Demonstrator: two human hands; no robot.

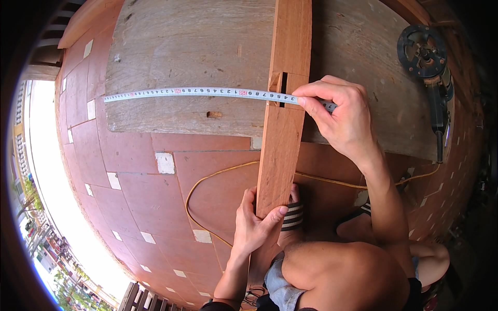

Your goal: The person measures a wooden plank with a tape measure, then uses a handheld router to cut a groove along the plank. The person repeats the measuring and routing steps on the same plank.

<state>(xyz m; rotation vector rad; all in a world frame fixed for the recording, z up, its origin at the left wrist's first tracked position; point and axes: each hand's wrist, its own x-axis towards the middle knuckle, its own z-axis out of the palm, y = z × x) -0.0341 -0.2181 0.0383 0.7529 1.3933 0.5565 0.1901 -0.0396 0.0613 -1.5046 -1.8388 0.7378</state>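
Right hand [340,111]: grip pinches tape measure [207,92], which crosses slotted beam [282,150] and seemingly ends about the bench's [171,46] left edge. Left hand [255,225]: wraps beam where it overhangs near edge. Bench: broad room either side of beam. Grinder [437,98]: near right edge.

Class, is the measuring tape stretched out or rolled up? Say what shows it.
Stretched out where visible: the measuring tape runs leftward from the right hand, across the wooden beam and over the grey board.

Black numerals [265,95], with a few in red, run along the pale measuring tape [218,93] stretched across the upper middle of the frame.
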